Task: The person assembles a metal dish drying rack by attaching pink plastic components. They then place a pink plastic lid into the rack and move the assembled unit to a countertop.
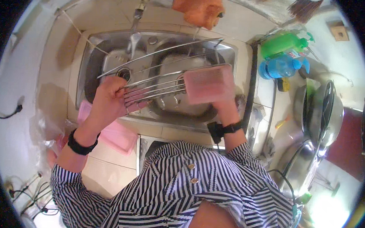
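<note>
Over the double-bowl steel sink (158, 118) I hold up a tilted metal wire dish rack (159, 81). My left hand (111, 95) is closed around the rack's left end, with the thumb over the wires. At its right end is a pink, translucent plastic container (210, 86); I cannot tell if it is fixed to the wires. My right hand (222, 106) supports the container from behind and below, and its fingers are mostly hidden. Black bands circle both my wrists.
A faucet (134, 38) stands at the back left and an orange cloth (201, 9) hangs behind the sink. A pink tray (119, 137) lies near my left forearm. Green (283, 45) and blue pump bottles (279, 67) stand right, beyond metal pots (327, 116).
</note>
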{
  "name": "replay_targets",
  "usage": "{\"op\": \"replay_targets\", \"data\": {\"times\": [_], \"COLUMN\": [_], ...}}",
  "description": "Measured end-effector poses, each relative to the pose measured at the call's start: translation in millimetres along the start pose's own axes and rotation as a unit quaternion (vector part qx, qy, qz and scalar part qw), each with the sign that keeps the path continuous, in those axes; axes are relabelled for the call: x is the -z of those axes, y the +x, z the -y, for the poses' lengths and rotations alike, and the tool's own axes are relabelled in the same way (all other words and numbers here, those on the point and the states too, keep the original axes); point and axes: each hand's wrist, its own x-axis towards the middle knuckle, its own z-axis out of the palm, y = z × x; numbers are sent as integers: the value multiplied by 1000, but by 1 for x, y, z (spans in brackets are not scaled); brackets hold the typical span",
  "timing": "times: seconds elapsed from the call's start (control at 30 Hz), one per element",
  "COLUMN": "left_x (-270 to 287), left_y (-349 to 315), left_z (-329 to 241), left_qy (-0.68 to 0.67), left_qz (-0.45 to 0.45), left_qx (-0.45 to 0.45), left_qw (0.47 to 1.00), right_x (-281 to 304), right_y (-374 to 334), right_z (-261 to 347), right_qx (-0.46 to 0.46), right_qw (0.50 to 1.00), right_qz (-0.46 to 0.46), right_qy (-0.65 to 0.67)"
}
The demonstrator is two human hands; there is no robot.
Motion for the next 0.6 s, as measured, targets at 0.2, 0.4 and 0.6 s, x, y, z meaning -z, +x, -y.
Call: {"op": "replay_targets", "data": {"times": [0.2, 0.4, 0.6], "left_x": [9, 1, -17], "left_y": [10, 38, 79], "left_z": [16, 31, 58], "left_qy": [446, 504, 379], "left_qz": [-57, -95, -171], "left_qx": [-319, -336, -416], "left_qw": [834, 790, 808], "right_x": [41, 67, 77], "right_y": [-16, -47, -62], "right_z": [24, 37, 19], "right_qx": [-75, -235, -271], "right_qw": [994, 949, 836], "right_qz": [78, 4, -58], "right_qy": [-7, 211, 474]}}
